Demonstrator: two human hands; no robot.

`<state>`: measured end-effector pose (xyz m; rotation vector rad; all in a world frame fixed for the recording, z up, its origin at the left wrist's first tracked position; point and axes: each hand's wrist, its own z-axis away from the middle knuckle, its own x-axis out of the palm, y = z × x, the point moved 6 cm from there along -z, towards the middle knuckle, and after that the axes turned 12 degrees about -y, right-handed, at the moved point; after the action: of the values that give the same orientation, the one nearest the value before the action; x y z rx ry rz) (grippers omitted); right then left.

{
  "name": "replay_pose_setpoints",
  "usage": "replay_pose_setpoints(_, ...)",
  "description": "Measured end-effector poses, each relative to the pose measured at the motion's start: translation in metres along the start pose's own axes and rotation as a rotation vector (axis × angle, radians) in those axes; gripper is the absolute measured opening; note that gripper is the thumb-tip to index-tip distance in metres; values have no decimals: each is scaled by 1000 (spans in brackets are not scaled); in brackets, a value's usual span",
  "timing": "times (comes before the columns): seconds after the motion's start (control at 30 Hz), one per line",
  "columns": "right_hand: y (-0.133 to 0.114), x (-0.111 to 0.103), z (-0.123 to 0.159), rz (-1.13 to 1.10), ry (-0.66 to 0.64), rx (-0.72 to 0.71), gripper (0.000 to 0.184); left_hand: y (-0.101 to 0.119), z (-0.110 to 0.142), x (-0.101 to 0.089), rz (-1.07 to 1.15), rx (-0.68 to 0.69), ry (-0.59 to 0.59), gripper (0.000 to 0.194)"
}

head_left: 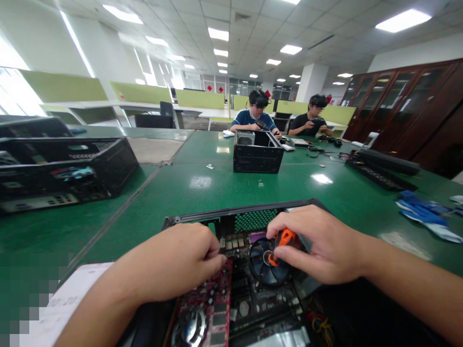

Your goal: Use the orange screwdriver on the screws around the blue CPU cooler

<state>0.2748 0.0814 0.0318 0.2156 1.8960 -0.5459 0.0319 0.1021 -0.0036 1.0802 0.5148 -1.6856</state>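
A light touch suits my left grip point(184, 260), curled over the upper edge of the red circuit board with silver fan point(211, 301) below; whether it pinches, I can't tell. Rightward, my right grip point(318, 243) grasps the stubby orange-and-black tool point(285, 237), best held steady over the round black fan point(271, 275) inside the black metal case point(242, 210).

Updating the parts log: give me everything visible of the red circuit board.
The red circuit board shows its component side: a round fan with a shiny silvery cover toward the near end, grey rectangular blocks along the right edge, small components between. It lies lengthwise over the left part of the open computer case; whether it's seated is unclear. The left hand meets its far end, thumb by the corner; the grip is hidden. The near end is cut off.
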Motion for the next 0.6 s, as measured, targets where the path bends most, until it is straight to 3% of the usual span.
replay_pose_setpoints(0.13,4,-7,4,20,99,25,6,1,0,-1,-9,-1,-4,49)
replay_pose_setpoints(0.37,12,-2,5,54,39,123,6,2,0,-1,24,34,27,48)
replay_pose_setpoints(0.6,12,-1,4,52,33,126,6,-2,2,1,35,80,52,47)
